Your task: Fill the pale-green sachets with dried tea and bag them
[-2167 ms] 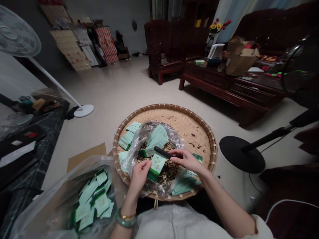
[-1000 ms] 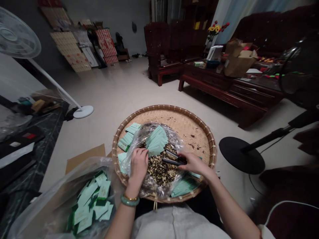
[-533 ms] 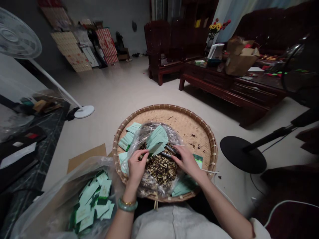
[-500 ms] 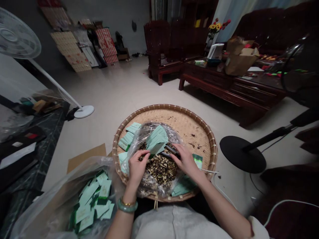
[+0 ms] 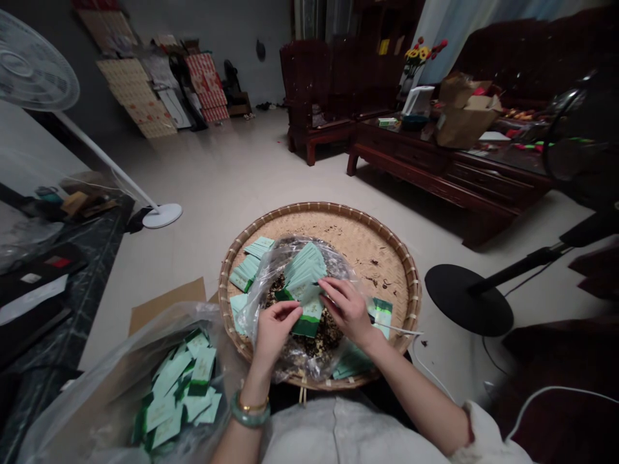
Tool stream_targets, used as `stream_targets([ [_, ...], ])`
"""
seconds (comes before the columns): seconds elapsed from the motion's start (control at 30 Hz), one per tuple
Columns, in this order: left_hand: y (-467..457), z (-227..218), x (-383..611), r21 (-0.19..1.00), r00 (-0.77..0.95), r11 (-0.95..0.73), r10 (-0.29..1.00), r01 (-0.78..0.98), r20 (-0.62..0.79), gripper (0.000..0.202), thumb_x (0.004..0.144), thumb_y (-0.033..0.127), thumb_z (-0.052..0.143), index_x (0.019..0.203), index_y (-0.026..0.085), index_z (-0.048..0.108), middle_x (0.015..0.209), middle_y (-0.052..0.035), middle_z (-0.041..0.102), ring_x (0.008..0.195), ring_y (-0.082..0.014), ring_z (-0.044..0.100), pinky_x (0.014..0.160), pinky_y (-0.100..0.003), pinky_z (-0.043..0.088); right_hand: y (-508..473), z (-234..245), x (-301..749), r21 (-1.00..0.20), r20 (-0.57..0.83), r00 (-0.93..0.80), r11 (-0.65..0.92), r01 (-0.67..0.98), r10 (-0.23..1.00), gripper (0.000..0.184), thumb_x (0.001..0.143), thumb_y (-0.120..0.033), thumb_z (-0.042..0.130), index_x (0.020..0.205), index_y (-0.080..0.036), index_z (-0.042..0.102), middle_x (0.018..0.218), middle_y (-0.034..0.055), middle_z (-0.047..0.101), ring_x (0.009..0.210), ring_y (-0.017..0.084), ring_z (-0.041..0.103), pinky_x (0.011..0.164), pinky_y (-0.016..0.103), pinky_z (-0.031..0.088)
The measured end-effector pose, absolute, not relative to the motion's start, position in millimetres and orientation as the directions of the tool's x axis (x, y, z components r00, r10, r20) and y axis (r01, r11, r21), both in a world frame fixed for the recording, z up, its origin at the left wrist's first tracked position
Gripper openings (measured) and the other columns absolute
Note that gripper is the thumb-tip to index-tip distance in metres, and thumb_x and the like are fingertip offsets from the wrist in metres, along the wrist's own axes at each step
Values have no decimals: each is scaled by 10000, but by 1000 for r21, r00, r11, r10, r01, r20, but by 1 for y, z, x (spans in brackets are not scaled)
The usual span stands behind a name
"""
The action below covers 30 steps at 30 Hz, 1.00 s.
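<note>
A mint-green paper sachet [image 5: 309, 312] with a dark green end is held over a plastic bag of loose dried leaf mix [image 5: 320, 340]. My left hand [image 5: 275, 327] pinches its left edge between thumb and fingers. My right hand [image 5: 349, 312] is closed at the sachet's upper right corner. Just beyond the fingers, a fanned stack of sachets [image 5: 307, 259] lies on the mix. A white cable [image 5: 399, 330] runs out from under my right hand to a dark piece, mostly hidden. Everything sits in a round woven bamboo tray [image 5: 338, 218].
More sachets lie at the tray's left [image 5: 245, 270] and right side. A clear bag full of sachets [image 5: 181, 386] stands at the lower left by cardboard [image 5: 167, 303]. A white fan [image 5: 162, 216], a black fan base [image 5: 468, 299] and a wooden table [image 5: 435, 164] surround the tray.
A sachet has come forward from the stack, between my hands. The two dark bars seen by my right hand are now out of sight. That hand has shifted slightly left.
</note>
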<state>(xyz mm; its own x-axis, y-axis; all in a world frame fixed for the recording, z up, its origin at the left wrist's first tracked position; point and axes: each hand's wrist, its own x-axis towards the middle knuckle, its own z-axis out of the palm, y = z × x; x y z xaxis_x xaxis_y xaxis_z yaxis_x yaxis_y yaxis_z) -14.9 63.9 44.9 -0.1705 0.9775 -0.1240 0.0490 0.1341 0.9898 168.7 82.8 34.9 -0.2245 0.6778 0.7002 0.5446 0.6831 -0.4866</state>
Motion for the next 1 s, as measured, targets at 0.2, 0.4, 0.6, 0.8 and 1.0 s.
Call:
stream_targets([
  [0.2, 62, 47, -13, 990, -139, 104, 986, 95, -90, 186, 611, 292, 727, 733, 152, 731, 720, -58, 736, 666, -180, 670, 674, -290, 544, 80, 44, 169, -438, 730, -206, 676, 593, 652, 192, 853, -178, 578, 1017, -226, 665, 997, 95, 603, 937, 219, 539, 798, 392, 481],
  [0.4, 62, 49, -16, 975, -147, -44, 986, 218, 77, 137, 664, 289, 700, 725, 169, 729, 743, -48, 715, 715, -174, 648, 696, -275, 517, 77, 52, 166, -450, 684, -253, 669, 591, 684, 127, 841, -198, 594, 734, -174, 658, 759, 74, 578, 757, 196, 486, 656, 324, 439],
  [0.6, 66, 28, -18, 997, -199, 75, 977, -22, -78, 334, 695, 405, 696, 888, 136, 734, 875, -84, 741, 838, -212, 666, 829, -347, 514, 78, 58, 169, -788, 468, -240, 524, 322, 851, 144, 862, -254, 571, 800, -171, 672, 749, 54, 651, 742, 179, 570, 696, 312, 472],
  [0.8, 63, 27, -13, 960, -38, 151, 986, -237, -164, 488, 697, 503, 687, 1008, 127, 705, 1000, -105, 722, 914, -251, 667, 792, -367, 544, 79, 60, 167, -1000, 16, -490, 22, 6, 872, 402, 797, -506, 611, 974, -153, 686, 824, 38, 683, 767, 174, 618, 744, 322, 517],
  [1.0, 61, 28, -16, 977, 59, 176, 984, -119, -170, 554, 832, 570, 493, 1098, 116, 665, 975, -124, 724, 914, -256, 670, 758, -360, 548, 78, 52, 168, -949, -135, -640, -285, -137, 757, 521, 812, -602, 530, 1061, -166, 668, 935, 62, 678, 888, 186, 616, 761, 348, 557],
])
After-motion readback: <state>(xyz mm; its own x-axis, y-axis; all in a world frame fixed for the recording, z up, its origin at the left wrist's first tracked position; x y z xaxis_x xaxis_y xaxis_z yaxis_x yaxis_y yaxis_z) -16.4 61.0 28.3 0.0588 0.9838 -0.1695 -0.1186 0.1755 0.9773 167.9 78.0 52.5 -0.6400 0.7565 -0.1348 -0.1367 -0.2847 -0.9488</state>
